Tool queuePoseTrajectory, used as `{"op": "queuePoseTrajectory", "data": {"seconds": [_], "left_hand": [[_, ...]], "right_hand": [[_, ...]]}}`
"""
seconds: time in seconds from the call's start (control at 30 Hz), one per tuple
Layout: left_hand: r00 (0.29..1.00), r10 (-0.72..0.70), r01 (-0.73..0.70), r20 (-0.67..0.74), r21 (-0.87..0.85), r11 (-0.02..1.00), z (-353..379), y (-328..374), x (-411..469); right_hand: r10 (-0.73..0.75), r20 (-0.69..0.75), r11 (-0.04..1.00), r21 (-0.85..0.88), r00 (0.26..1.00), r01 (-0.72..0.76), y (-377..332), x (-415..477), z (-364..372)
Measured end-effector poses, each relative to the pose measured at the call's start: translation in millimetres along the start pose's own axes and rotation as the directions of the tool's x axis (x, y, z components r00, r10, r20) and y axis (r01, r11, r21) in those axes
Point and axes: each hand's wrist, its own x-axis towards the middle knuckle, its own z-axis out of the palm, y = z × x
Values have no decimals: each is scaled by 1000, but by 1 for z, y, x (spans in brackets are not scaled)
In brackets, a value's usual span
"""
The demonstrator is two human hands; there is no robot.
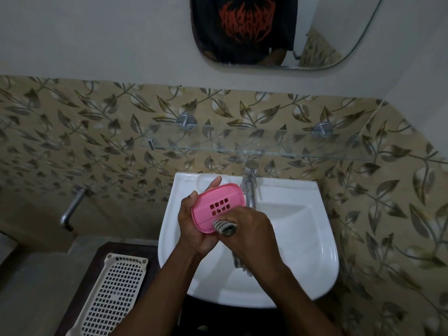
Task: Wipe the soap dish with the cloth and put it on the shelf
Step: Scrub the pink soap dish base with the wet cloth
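Note:
My left hand (194,226) grips a pink soap dish (218,204) with a grid of drain holes, tilted up over the left side of the white sink (312,238). My right hand (249,236) holds a grey striped cloth (225,227) bunched in its fingers and presses it against the dish's lower right edge. A tail of the cloth hangs below that hand into the basin. On the leaf-patterned tile wall above the sink runs a glass shelf (266,146) on two metal brackets, with nothing on it.
A chrome tap (251,187) stands at the back of the sink, just right of the dish. A cream perforated basket (114,294) lies on a dark surface at lower left. A metal wall tap (72,207) sticks out at left. A mirror (278,32) hangs above.

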Motion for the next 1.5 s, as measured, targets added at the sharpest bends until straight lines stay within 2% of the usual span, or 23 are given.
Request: {"op": "queuePoseTrajectory", "data": {"seconds": [0.07,0.23,0.3,0.4,0.6,0.67,0.77,0.83,0.97,1.07,1.17,1.23,1.33,1.5], "left_hand": [[1000,-5,5,-7,14,1000,2,1,1],[1000,-16,17,-25,76,997,7,3,2],[999,-23,27,-41,79,997,6,1,2],[998,-35,37,-49,59,998,3,0,0],[998,-52,54,-26,85,995,4,1,0],[997,-62,67,-45,101,993,5,1,0],[995,-72,78,-63,94,993,4,3,-2],[994,-73,80,-78,100,992,4,5,-2],[994,-54,65,-98,109,992,6,5,-3],[990,-44,58,-136,106,993,7,0,-4],[989,-34,47,-146,91,995,6,-4,-3],[990,-40,54,-137,99,994,7,-6,-3],[991,-44,58,-123,113,992,10,-8,-2],[989,-63,89,-133,199,976,20,-14,-4]], "right_hand": [[-11,18,1000,-22,1000,12,2,2,-4],[15,-69,963,-266,997,-33,19,19,-22],[-15,-6,958,-287,1000,13,16,17,-21],[-133,138,953,-254,981,165,5,7,-10],[-172,229,978,-78,958,194,-2,8,-10],[-182,246,967,-132,952,219,-4,8,-13],[-194,256,916,-299,947,268,5,10,-21],[-143,198,912,-354,970,207,18,13,-23],[52,15,940,-338,999,-44,40,15,-11],[209,-187,952,-184,960,-243,44,10,0],[307,-326,936,-65,894,-345,40,5,12],[314,-402,937,-13,860,-348,40,7,17],[268,-460,949,-27,846,-315,44,12,20],[50,-518,965,-194,854,-175,48,20,15]]}}
